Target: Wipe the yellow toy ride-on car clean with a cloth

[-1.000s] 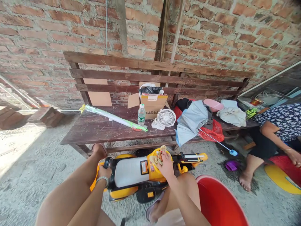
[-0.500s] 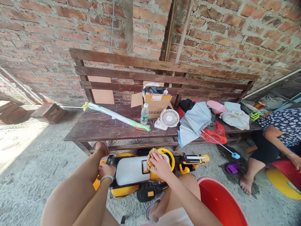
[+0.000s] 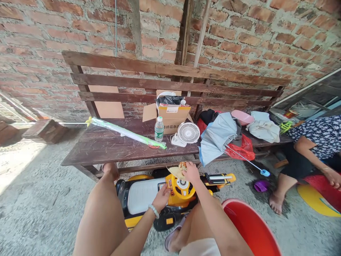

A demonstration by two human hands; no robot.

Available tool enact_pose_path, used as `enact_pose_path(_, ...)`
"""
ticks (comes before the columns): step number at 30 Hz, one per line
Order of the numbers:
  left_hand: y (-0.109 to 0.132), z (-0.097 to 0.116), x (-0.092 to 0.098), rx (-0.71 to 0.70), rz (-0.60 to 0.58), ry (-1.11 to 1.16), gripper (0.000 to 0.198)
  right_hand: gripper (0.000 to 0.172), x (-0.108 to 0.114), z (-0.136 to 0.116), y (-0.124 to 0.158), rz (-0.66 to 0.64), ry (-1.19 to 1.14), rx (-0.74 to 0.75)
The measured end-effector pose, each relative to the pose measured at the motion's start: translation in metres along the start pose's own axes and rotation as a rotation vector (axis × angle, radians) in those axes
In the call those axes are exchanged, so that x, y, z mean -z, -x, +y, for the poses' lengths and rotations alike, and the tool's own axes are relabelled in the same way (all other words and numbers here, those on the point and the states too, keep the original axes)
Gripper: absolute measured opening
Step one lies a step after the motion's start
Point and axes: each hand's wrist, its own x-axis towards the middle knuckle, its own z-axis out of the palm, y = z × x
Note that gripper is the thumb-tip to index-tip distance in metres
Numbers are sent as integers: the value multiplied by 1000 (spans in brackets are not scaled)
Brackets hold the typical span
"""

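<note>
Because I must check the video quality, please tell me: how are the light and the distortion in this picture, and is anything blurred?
In the head view, sunlight washes out the concrete floor at the left; the wide lens bends the brick wall and tilts the wooden bench; the right hand and the food look fairly sharp, without clear motion blur.

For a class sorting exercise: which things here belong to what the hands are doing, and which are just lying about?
In use: right hand holding folded flatbread with filling; left hand; yellow ride-on toy.

Lying about: water bottle; white desk fan; grey-blue umbrella; cardboard box.
</note>
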Motion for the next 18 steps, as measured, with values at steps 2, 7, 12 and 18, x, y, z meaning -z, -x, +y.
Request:
enact_pose_path(2,-3,-2,-8,28,-7,29,53,44,-5,18,10,18,12,-76)
enact_pose_path(7,-4,4,-20,93,-38,43,52,43,-45,44,67,135,18,-84)
enact_pose_path(12,-7,-1,-23,108,-20,79,68,44,-61,48,94,193,-108,-93)
enact_pose_path(18,-10,-12,-22,113,-30,194,62,55,-25,-8,47,160,-174,36)
